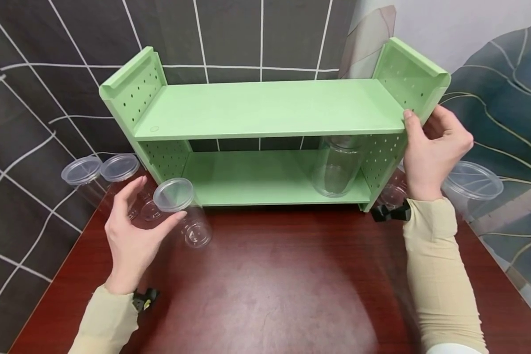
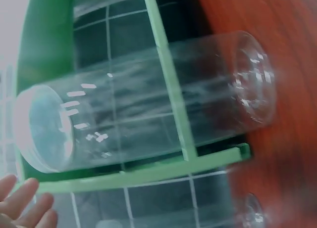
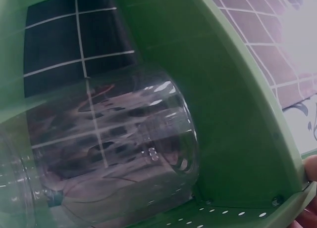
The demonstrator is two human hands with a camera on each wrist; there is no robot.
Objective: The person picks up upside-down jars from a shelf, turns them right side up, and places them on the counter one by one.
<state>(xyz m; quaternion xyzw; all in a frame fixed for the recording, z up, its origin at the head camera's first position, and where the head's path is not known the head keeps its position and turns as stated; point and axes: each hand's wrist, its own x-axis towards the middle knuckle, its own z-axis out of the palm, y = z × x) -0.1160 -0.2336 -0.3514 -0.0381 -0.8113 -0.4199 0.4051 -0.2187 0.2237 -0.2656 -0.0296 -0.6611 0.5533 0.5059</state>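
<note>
A light green two-tier shelf (image 1: 265, 109) stands on the table. My right hand (image 1: 435, 152) grips its right side panel, thumb on the inner face and fingers behind the outer one. My left hand (image 1: 130, 233) is beside a clear lidded jar (image 1: 194, 219) that stands before the shelf's left end. Thumb and fingers are spread wide near the jar's lid (image 1: 174, 194). In the left wrist view, fingers (image 2: 29, 203) show apart from the jar (image 2: 138, 104). Another clear jar (image 1: 336, 172) stands at the right end of the lower tier, seen close in the right wrist view.
Two more lidded jars (image 1: 120, 168) stand left of the shelf, partly behind my left hand. To its right is a wide clear jar (image 1: 473, 182), with another clear container (image 1: 393, 195) beside my right wrist. The dark red table (image 1: 270, 285) stretches in front; tiled wall covering (image 1: 230, 34) lies behind.
</note>
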